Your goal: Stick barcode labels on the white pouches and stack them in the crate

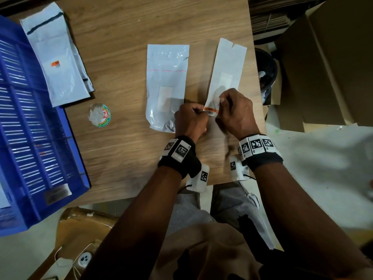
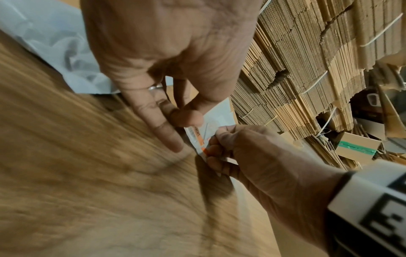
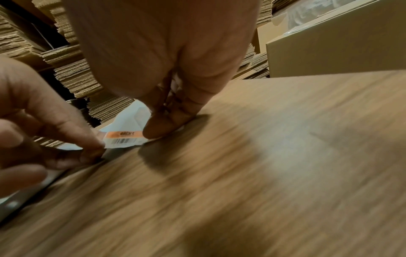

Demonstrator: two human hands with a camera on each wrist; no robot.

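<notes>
While both hands meet near the front right part of the wooden table (image 1: 125, 37), a small barcode label (image 1: 211, 110) with an orange band is held between them. The left hand (image 1: 190, 120) has its fingers curled and pinches the label's left end between thumb and fingertips (image 3: 92, 144). The right hand (image 1: 235, 112) grips the label's right end, its fingers folded down onto the near end of a long white backing strip (image 1: 227, 71). The strip lies on the table, angled away from the person toward the right edge, and bears 1 pale rectangle midway along it. Just left of the strip lies 1 white pouch (image 1: 166, 85), flat, with a thin pink line across its upper part and a pale rectangle lower down; its near right corner is hidden behind the left hand. Farther left, well apart, a small pile of white pouches (image 1: 58, 57) lies on the table, the top one carrying an orange label (image 1: 55, 64). The pile's left edge overlaps the rim of the blue slatted crate (image 1: 30, 128) at the table's left. A round sticker (image 1: 99, 115) lies on the table between the pile and the single pouch. Stacked flattened cardboard (image 2: 307, 69) stands beyond the table.
</notes>
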